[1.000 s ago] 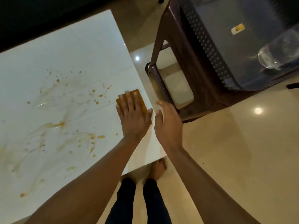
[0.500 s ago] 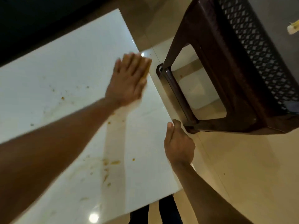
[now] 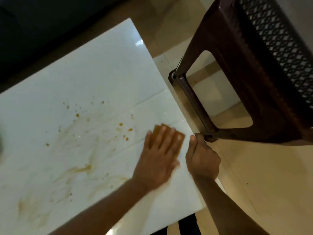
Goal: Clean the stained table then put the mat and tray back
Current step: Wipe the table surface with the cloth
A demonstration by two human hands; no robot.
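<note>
Your left hand (image 3: 159, 155) presses flat on the orange-brown sponge (image 3: 179, 139) on the stained glossy white table (image 3: 101, 82), while your right hand (image 3: 202, 160) grips its edge.

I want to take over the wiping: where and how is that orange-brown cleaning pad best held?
From above, palm down. The pad is thin and lies flat on the white table near its right edge, under the left hand. Spread fingers over its top; pinch its exposed right edge only to lift.

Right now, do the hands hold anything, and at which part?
The left hand presses flat on a brown sponge, covering most of its top. The right hand grips the table's right edge.
</note>
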